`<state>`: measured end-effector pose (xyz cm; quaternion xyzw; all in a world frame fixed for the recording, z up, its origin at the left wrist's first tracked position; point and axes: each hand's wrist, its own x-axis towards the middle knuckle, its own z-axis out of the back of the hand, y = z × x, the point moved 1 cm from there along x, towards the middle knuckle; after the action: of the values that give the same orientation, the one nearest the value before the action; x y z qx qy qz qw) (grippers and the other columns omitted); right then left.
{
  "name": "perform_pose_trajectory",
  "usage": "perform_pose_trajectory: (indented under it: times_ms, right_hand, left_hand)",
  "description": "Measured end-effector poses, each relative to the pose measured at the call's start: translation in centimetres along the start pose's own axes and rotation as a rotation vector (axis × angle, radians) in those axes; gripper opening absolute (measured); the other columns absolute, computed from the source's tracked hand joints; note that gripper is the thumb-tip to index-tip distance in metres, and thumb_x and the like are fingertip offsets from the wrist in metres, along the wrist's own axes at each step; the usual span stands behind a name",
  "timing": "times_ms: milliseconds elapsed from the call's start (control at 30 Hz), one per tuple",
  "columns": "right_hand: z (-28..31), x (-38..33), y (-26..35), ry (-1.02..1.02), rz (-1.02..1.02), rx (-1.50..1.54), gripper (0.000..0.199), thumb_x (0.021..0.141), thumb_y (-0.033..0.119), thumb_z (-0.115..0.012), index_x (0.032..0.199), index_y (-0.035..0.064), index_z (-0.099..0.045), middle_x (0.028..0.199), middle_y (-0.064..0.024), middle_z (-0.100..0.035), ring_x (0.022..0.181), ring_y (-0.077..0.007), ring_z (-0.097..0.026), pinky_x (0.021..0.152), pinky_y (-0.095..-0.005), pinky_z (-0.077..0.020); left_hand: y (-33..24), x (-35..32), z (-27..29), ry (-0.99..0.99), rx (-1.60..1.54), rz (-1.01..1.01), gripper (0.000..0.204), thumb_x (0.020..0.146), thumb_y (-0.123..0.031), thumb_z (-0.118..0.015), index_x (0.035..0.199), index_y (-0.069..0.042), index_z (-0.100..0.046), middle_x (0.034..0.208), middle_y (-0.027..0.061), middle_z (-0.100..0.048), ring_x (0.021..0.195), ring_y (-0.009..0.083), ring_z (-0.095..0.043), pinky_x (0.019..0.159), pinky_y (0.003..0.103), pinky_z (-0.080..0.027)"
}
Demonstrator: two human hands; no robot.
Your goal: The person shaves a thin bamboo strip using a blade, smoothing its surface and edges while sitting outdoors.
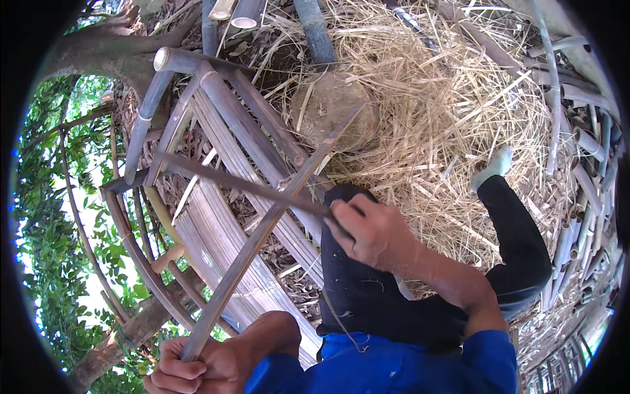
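The left hand (213, 368) grips the lower end of a long strip (239, 266), whose far end reaches over a round stump (316, 108). The right hand (371, 233) is closed around a knife (230, 182) that crosses the strip near its middle.

The ground (279, 56) is spreading out beneath everything, and a thick layer of pale shavings (433, 125) is covering much of it. A round wooden block (320, 98) is sitting among them, with the far end of a long bamboo strip (252, 250) passing over its face; whether the two are touching is unclear. A foot (493, 165) in pale footwear is resting on the shavings. Bamboo lengths (585, 144) are lying along the right side. On the left, a slatted bamboo desk (213, 220) is standing over brown litter, a narrow pale sliver (195, 185) lying across it.
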<state>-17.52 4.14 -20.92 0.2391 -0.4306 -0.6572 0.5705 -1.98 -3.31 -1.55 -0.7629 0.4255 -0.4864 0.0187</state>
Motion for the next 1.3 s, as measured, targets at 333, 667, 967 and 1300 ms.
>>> perform_pose_trajectory:
  times_ms: [333, 667, 967, 1300]
  right_hand:
    - [-1.3, -0.3, -2.3, -0.018, 0.015, 0.032, 0.016, 0.094, 0.018, -0.066, 0.099, 0.0074, -0.055, 0.074, -0.0187, -0.062, 0.06, -0.037, -0.066, 0.046, -0.0435, -0.0528]
    - [-3.2, -0.2, -8.0, 0.026, -0.132, -0.14, 0.015, 0.094, 0.017, -0.064, 0.102, 0.0078, -0.055, 0.078, -0.0185, -0.062, 0.062, -0.0371, -0.065, 0.051, -0.0437, -0.0537]
    - [-4.9, 0.9, -15.8, 0.208, -0.379, -0.172, 0.018, 0.098, 0.018, -0.059, 0.112, 0.0138, -0.049, 0.077, -0.0197, -0.061, 0.063, -0.0395, -0.065, 0.053, -0.0492, -0.0528]
    - [-5.8, -1.0, -26.5, 0.014, -0.542, -0.259, 0.026, 0.094, 0.018, -0.061, 0.115, 0.0081, -0.048, 0.081, -0.0234, -0.064, 0.073, -0.0465, -0.064, 0.068, -0.0558, -0.0509]
  left_hand:
    - [-0.6, 0.2, 1.1, 0.018, 0.061, -0.012, 0.047, 0.102, -0.057, -0.053, 0.078, -0.017, -0.046, 0.065, -0.0077, -0.031, 0.051, 0.007, -0.022, 0.044, 0.025, -0.02]
    - [-0.3, 0.3, 1.7, 0.018, 0.068, -0.042, 0.042, 0.103, -0.055, -0.053, 0.083, -0.018, -0.052, 0.072, -0.0078, -0.032, 0.052, 0.0068, -0.022, 0.043, 0.025, -0.018]
    - [0.0, 1.0, 2.9, -0.022, 0.083, -0.039, 0.042, 0.103, -0.053, -0.055, 0.08, -0.018, -0.047, 0.07, -0.0077, -0.033, 0.051, 0.0062, -0.023, 0.042, 0.025, -0.018]
    - [0.3, 2.0, 3.3, 0.047, 0.389, -0.146, 0.031, 0.106, -0.045, -0.051, 0.104, -0.014, -0.057, 0.07, -0.0052, -0.039, 0.051, 0.0075, -0.031, 0.042, 0.023, -0.028]
